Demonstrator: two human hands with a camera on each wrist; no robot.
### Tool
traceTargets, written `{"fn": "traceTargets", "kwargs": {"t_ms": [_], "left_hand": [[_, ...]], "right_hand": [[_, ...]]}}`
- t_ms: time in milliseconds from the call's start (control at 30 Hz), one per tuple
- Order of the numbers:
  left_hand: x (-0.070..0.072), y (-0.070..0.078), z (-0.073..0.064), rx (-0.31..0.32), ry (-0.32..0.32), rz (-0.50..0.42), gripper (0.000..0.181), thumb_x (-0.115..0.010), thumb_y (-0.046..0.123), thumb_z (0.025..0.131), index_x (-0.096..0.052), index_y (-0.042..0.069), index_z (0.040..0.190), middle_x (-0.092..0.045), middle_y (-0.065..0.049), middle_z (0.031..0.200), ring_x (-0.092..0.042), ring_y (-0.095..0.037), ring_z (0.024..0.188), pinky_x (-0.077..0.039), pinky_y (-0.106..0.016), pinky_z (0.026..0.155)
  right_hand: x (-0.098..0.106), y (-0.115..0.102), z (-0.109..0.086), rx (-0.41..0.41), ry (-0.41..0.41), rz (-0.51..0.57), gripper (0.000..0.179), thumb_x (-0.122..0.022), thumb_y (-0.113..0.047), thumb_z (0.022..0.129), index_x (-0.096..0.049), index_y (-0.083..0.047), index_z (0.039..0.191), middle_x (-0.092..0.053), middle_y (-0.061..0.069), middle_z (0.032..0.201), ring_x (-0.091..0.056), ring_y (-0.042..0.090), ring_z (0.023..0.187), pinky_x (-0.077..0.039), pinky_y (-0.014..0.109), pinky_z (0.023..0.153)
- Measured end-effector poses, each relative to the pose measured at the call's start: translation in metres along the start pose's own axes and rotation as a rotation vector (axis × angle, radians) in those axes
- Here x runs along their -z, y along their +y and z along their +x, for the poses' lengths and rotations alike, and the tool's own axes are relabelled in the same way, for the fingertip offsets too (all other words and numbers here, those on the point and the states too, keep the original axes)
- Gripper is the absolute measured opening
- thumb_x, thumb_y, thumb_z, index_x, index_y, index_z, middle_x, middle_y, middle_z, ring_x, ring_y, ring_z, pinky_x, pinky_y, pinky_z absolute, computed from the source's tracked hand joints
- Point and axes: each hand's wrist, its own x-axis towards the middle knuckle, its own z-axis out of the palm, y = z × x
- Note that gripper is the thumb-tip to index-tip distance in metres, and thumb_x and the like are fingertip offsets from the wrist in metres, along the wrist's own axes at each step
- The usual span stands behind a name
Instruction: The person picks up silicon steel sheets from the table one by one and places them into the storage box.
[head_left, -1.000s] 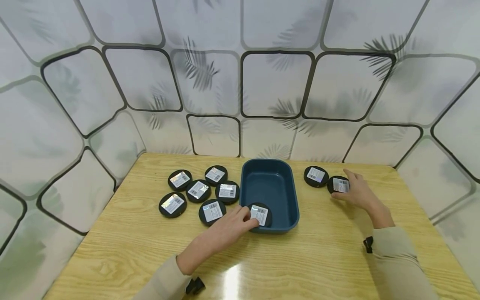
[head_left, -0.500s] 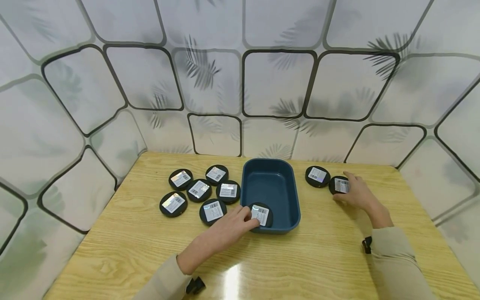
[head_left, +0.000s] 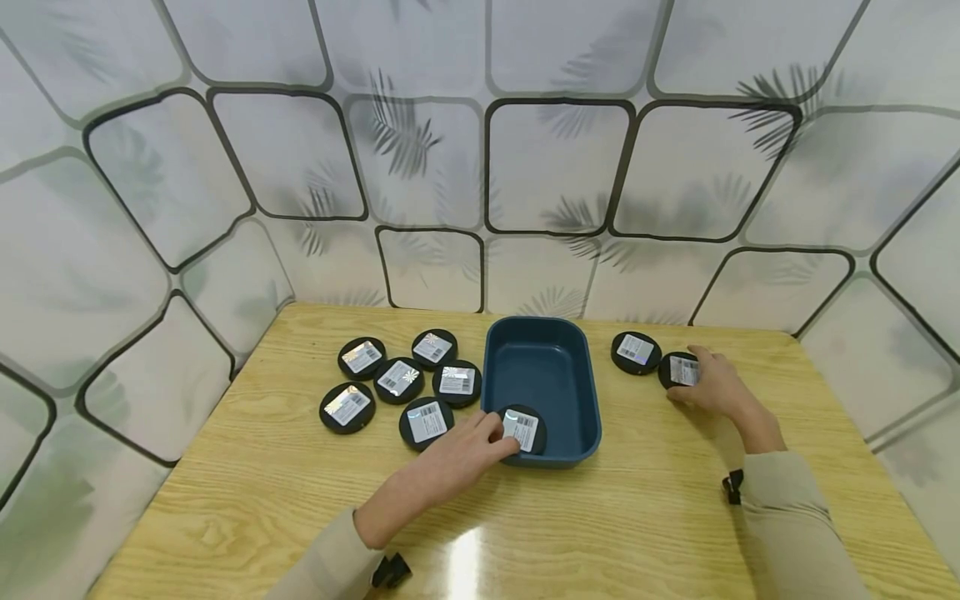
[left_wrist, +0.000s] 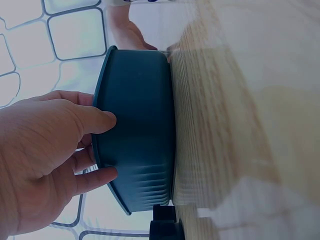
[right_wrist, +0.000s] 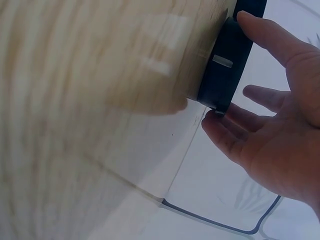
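In the head view my left hand (head_left: 467,450) grips the near left rim of a dark blue rectangular bin (head_left: 583,392). The left wrist view shows its thumb against the outer wall of the bin (left_wrist: 137,115), with other fingers behind the rim. One black disc with a white barcode label (head_left: 522,430) lies inside the bin's near left corner, beside that hand. On the right, my right hand (head_left: 716,385) pinches a similar black disc (head_left: 678,370) between thumb and fingers. That disc (right_wrist: 225,67) stays at the table surface. Another disc (head_left: 635,352) lies right against it.
Several more labelled black discs (head_left: 399,381) lie in a loose group left of the bin, on the wooden table (head_left: 570,533). Patterned panels (head_left: 555,167) rise behind the table and at both sides.
The view has shifted very slightly. Both hands, the bin and the discs keep their places.
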Motion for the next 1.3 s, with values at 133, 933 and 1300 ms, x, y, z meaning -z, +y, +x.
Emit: {"fn": "traceTargets", "kwargs": {"t_ms": [133,933,1300], "left_hand": [[0.000,0.000,-0.001,0.003,0.000,0.001,0.023,-0.058,0.002,0.094,-0.058,0.020,0.109,-0.043,0.000,0.090,-0.039,-0.013,0.079,-0.034,-0.022,0.068],[0.001,-0.002,-0.001,0.009,-0.007,0.002,0.021,-0.057,0.003,0.096,-0.058,0.019,0.110,-0.043,0.000,0.091,-0.039,-0.013,0.079,-0.035,-0.022,0.068],[0.000,-0.001,-0.001,0.003,-0.021,0.014,0.023,-0.058,0.003,0.096,-0.059,0.020,0.111,-0.044,0.000,0.091,-0.040,-0.014,0.079,-0.035,-0.023,0.068]], "right_hand": [[0.001,-0.001,0.000,-0.002,-0.015,0.011,0.096,-0.079,-0.026,0.082,-0.024,0.020,0.144,-0.035,0.050,0.131,-0.042,0.057,0.113,-0.040,0.065,0.091],[0.002,-0.016,-0.009,-0.019,0.029,0.049,0.099,-0.079,-0.028,0.081,-0.021,0.019,0.146,-0.035,0.049,0.128,-0.046,0.050,0.102,-0.041,0.062,0.086],[0.005,-0.034,-0.022,0.001,0.049,0.064,0.100,-0.080,-0.029,0.082,-0.021,0.017,0.148,-0.032,0.049,0.133,-0.045,0.050,0.105,-0.042,0.062,0.085]]}}
